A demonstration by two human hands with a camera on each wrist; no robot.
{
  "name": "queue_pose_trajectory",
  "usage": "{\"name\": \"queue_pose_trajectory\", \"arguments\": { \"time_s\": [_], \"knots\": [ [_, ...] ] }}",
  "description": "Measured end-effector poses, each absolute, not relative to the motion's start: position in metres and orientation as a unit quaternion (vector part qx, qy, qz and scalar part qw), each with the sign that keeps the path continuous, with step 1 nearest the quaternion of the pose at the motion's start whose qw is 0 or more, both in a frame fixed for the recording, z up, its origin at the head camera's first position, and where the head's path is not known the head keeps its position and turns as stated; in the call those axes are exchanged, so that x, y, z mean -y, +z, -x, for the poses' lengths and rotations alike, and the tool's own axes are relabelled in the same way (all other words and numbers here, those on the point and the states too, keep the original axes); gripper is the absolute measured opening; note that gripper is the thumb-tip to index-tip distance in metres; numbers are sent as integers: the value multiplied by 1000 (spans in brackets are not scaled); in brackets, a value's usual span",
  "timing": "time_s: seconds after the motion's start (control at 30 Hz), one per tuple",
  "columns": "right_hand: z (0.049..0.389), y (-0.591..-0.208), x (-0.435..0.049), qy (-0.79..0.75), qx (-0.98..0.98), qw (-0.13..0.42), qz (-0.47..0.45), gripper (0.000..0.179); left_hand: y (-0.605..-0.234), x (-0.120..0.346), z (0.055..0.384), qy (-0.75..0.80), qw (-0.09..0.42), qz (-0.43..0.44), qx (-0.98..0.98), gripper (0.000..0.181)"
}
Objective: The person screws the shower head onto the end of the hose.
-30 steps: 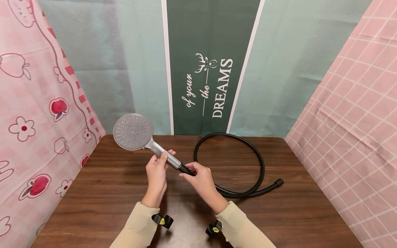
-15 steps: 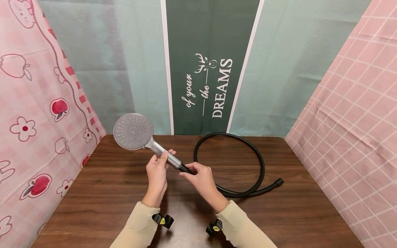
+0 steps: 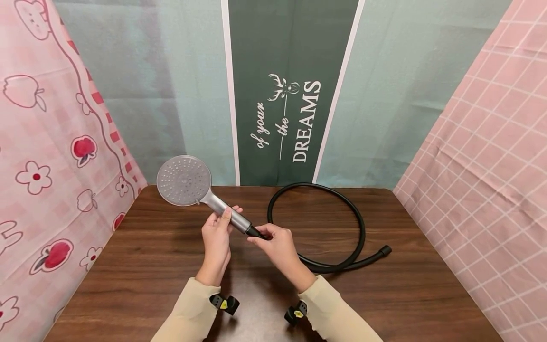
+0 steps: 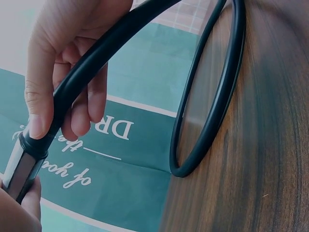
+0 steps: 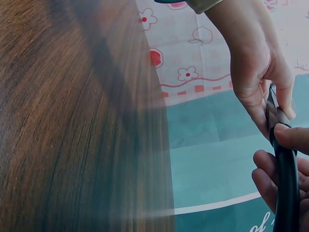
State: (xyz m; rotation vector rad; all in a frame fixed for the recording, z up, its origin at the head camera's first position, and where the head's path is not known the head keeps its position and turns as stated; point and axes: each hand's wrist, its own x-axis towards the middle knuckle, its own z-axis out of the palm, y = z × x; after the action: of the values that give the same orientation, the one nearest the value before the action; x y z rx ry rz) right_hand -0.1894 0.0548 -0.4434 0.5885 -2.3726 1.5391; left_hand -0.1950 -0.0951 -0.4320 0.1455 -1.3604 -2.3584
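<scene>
My left hand grips the silver handle of a shower head, its round nozzle face turned up toward the head camera at the upper left. At the lower end of that handle, my right hand pinches the black end of a shower hose between thumb and fingers. In the left wrist view the hose's connector meets the handle end, with the right thumb lying along it. From the right hand the hose runs down into a wide loop on the table, its other end lying free at the right.
The brown wooden table lies under both hands. Behind it hangs a green cloth with white lettering. Pink patterned cloths stand at the left and right. Each wrist carries a small black camera.
Both hands keep their hold on the shower head and hose with hardly any movement. The whole view has shifted very slightly.
</scene>
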Motion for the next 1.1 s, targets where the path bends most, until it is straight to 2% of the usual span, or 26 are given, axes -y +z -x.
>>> {"name": "queue_pose_trajectory", "arguments": {
  "time_s": [0.47,1.1],
  "knots": [
    [191,-443,-56,535,817,101,-192,21,-433,95,196,-847,203,-54,489,29],
    [191,-443,-51,487,835,141,-214,21,-436,97,196,-850,200,-56,485,28]
  ]
}}
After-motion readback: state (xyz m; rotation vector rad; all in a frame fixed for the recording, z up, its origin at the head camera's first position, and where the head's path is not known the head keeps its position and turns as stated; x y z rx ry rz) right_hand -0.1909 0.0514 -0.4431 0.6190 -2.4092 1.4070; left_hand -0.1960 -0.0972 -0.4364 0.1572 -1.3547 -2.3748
